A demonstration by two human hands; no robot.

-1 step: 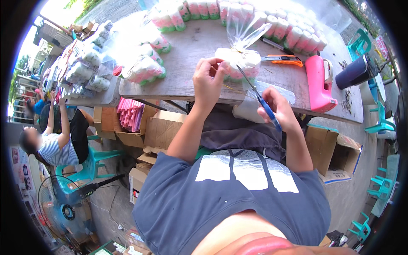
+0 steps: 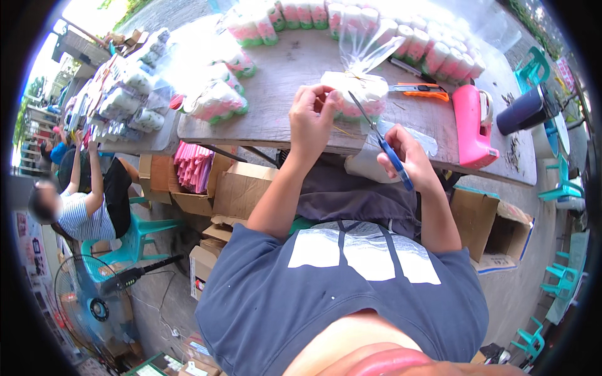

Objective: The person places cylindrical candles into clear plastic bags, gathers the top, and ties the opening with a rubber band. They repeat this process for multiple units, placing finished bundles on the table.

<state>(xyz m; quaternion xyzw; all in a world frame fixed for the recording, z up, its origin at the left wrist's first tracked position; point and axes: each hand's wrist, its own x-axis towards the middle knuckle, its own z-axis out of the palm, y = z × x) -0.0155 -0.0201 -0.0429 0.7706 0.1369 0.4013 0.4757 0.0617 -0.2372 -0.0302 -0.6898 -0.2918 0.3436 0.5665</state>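
My right hand (image 2: pixel 411 153) grips a pair of scissors (image 2: pixel 387 150) by the blue handles. The blades point up and left, their tip at the front of a clear plastic bag (image 2: pixel 359 97) of white, pink and green rolls. The bag's neck is gathered and tied with a thin gold twist tie (image 2: pixel 356 76), and its loose end fans out above. At the bag's left side my left hand (image 2: pixel 311 116) is closed in a pinch of thumb and fingers; what it holds, if anything, is too small to make out.
On the wooden table (image 2: pixel 276 106) lie an orange utility knife (image 2: pixel 426 93), a pink tape dispenser (image 2: pixel 475 128) and a dark tumbler (image 2: pixel 522 111). Bagged rolls (image 2: pixel 216 100) line its far and left sides. Cardboard boxes (image 2: pixel 486 222) stand below. A person (image 2: pixel 88 210) sits at left near a fan (image 2: pixel 97 307).
The whole view has shifted very slightly. Both hands, the scissors and the tied bag keep the same places relative to one another.
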